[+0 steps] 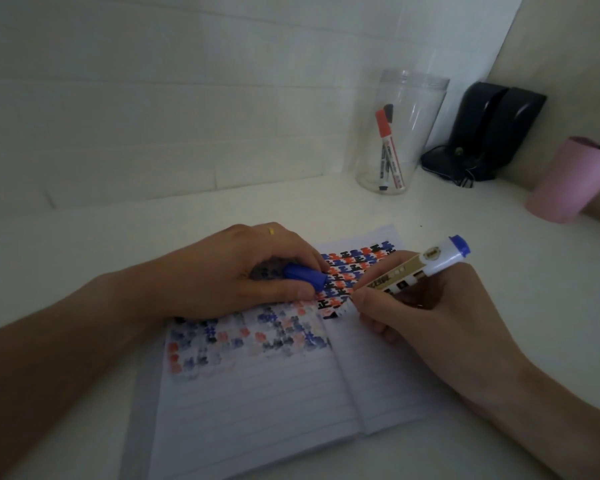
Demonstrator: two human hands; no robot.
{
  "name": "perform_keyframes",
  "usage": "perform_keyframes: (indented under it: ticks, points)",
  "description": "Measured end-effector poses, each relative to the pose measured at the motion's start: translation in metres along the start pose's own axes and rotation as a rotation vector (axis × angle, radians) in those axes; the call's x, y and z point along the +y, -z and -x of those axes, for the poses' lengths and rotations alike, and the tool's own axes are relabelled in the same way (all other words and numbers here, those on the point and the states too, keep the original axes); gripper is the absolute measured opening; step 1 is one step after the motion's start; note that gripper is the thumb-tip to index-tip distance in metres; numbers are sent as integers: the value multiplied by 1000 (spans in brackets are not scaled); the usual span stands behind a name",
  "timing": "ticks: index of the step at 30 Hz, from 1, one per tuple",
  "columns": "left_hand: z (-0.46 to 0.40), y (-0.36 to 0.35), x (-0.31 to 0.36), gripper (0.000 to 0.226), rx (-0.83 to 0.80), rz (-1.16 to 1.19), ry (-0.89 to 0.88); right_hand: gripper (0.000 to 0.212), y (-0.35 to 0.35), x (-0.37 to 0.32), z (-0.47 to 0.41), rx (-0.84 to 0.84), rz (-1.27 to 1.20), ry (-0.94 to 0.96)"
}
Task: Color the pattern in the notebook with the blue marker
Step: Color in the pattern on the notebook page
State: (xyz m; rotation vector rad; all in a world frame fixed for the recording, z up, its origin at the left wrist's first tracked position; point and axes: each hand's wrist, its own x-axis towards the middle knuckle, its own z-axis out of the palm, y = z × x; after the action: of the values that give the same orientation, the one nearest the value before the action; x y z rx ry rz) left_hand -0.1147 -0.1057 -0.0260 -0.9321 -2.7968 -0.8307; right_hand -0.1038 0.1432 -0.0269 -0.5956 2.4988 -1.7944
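- Coloring step underway: right hand (426, 317) grips blue marker (413, 271), tip on pattern (347, 271).
- Left hand (243, 275) closed on cap (305, 274), pinning notebook (257, 393).
- Next: fill adjacent cell carefully.

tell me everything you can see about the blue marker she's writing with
The blue marker has a white barrel with a gold label band and a blue end plug. It is uncapped; its blue cap sits in the left hand. The right hand grips it slanted, tip down on the notebook pattern, tip hidden.
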Motion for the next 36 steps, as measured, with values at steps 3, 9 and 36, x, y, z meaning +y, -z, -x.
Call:
perform_keyframes:
  ticks: [3,9,36]
  points:
    - [0,0,0,29,3,-1,-2,4,0,-2,1,-19,-10,13]
    - [0,0,0,31,-2,10,3,11,0,-2,1,-35,16,33]
    - [0,-1,1,30,18,-1,-4,5,0,-1,1,-30,62,64]
